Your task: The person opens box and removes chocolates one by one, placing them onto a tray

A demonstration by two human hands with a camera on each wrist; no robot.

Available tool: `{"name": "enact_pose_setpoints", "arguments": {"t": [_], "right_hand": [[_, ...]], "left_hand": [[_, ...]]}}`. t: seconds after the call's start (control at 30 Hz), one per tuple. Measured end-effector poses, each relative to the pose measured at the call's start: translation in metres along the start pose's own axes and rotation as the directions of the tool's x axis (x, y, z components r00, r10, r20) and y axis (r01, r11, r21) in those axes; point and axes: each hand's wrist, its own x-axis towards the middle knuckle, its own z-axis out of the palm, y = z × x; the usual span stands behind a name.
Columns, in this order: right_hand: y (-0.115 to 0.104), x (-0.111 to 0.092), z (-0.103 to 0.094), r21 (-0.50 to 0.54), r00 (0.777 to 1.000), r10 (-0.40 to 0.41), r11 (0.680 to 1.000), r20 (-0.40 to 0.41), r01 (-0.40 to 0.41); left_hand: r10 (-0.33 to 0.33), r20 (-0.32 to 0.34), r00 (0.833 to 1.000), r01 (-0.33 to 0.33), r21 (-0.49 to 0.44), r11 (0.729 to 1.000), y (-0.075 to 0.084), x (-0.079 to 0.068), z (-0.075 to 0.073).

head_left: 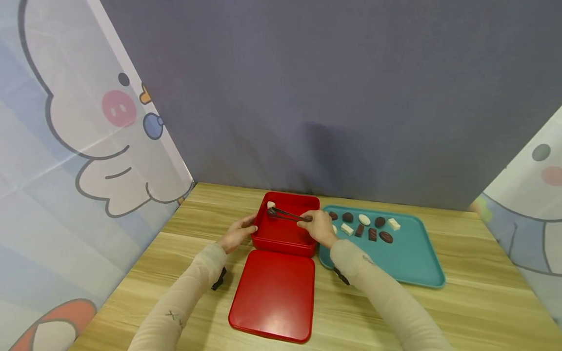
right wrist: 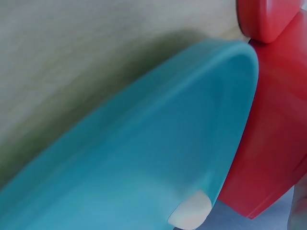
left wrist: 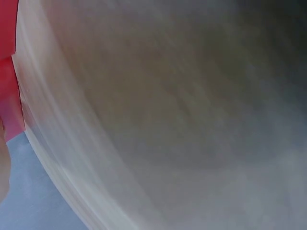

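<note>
My right hand (head_left: 320, 227) pinches a pair of dark tongs (head_left: 287, 215) over the red box (head_left: 285, 239). The tongs point left, their dark rounded tips in the box's far left part, close to a small whitish chocolate (head_left: 270, 204). Whether a dark chocolate sits between the tips, I cannot tell. My left hand (head_left: 237, 232) rests against the box's left wall, fingers extended and thumb at the rim. In the left wrist view a strip of the red box (left wrist: 7, 91) shows beside a finger. The right wrist view shows the box's red wall (right wrist: 268, 134) beside the tray.
A teal tray (head_left: 408, 258) to the right holds several dark and white chocolates (head_left: 372, 234) toward its far side. A flat red lid (head_left: 274, 297) lies in front of the box. Behind the wooden table (head_left: 189, 243) rises a grey wall (head_left: 351, 97).
</note>
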Motion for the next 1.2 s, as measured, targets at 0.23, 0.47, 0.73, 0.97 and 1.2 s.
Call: {"name": "enact_pose_setpoints", "arguments": {"t": [0.23, 0.47, 0.73, 0.97, 1.2], "right_hand": [[-0.002, -0.011, -0.009, 0.037, 1.0, -0.02, 0.999, -0.003, 0.02], [0.004, -0.015, -0.019, 0.043, 1.0, 0.025, 0.999, 0.004, -0.025], [0.009, -0.026, -0.037, 0.058, 0.999, 0.038, 0.998, 0.015, -0.038], [0.014, -0.036, -0.047, 0.036, 0.998, 0.056, 0.998, 0.026, -0.057], [0.017, -0.045, -0.056, 0.035, 0.999, 0.042, 0.999, 0.017, -0.042]], "left_hand": [[0.003, -0.003, 1.0, -0.003, -0.007, 1.0, -0.002, 0.001, -0.001], [-0.005, 0.009, 1.0, 0.005, 0.002, 1.0, -0.003, 0.002, -0.001], [0.002, 0.015, 1.0, -0.002, -0.006, 1.0, -0.002, 0.002, -0.002], [-0.011, 0.011, 1.0, 0.011, 0.007, 1.0, -0.003, 0.0, -0.001], [-0.01, -0.008, 1.0, 0.01, 0.015, 1.0, -0.002, 0.0, -0.001]]}}
